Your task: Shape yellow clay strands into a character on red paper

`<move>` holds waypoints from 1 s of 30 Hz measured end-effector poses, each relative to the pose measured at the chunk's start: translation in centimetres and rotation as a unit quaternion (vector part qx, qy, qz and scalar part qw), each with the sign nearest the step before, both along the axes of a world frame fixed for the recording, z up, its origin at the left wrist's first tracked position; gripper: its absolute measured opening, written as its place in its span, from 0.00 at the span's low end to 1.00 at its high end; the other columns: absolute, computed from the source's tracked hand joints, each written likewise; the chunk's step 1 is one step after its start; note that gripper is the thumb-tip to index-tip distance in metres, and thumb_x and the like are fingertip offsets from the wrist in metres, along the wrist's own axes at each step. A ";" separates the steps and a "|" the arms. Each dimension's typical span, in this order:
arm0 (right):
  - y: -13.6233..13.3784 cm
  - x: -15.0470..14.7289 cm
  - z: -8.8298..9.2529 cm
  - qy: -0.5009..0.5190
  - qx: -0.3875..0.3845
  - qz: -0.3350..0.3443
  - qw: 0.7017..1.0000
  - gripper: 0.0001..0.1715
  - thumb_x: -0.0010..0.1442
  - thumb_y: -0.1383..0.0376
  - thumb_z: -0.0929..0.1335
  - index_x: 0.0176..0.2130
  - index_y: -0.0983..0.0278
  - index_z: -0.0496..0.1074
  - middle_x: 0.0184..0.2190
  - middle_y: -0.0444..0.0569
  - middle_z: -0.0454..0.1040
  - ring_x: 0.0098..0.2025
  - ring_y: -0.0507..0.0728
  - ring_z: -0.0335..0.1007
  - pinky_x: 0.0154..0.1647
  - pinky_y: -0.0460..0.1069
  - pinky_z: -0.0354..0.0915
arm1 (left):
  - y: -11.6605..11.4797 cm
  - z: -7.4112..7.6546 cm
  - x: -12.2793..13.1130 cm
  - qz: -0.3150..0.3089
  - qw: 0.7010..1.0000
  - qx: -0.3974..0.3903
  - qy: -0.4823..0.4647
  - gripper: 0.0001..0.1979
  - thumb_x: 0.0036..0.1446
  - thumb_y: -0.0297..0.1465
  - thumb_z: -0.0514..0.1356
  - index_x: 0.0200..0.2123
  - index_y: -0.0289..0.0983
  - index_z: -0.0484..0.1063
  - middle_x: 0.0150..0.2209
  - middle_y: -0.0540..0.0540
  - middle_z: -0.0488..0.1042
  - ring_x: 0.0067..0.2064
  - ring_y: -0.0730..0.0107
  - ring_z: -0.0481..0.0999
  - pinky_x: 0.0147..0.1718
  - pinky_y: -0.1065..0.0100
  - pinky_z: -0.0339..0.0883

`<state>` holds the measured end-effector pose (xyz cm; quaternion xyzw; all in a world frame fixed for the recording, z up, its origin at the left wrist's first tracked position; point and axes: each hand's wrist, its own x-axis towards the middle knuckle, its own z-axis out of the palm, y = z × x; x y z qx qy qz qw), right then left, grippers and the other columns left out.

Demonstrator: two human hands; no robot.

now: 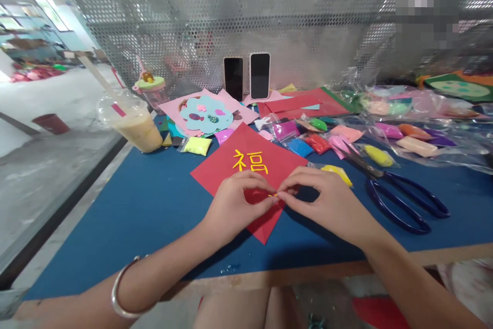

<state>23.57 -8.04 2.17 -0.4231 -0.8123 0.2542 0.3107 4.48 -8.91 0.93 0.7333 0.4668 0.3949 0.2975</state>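
A red paper square (265, 157), turned like a diamond, lies on the blue table mat (146, 206) and carries a yellow character made of thin clay strips. My left hand (236, 198) and my right hand (327, 198) meet over its lower half. Both pinch a small thin yellow clay strip (272, 194) between thumb and fingertips, just above the paper. A silver bangle (123, 288) is on my left wrist.
Blue-handled scissors (400, 195) lie to the right. Several bags of coloured clay (308, 141) and coloured paper sheets (300, 105) sit behind the square. A lidded drink cup (133, 123) stands at the left. Two phones (246, 76) lean on the mesh wall. The table's wooden edge (308, 272) runs near me.
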 end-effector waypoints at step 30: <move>1.4 -0.3 -1.8 0.031 -0.048 -0.034 0.998 0.05 0.56 0.67 0.69 0.28 0.61 0.74 0.25 0.43 0.72 0.26 0.49 0.67 0.29 0.45 0.65 | 11.0 0.4 -3.5 -0.251 0.890 0.269 0.268 0.09 0.63 0.35 0.58 0.36 0.44 0.79 0.39 0.45 0.78 0.42 0.66 0.75 0.42 0.65 0.63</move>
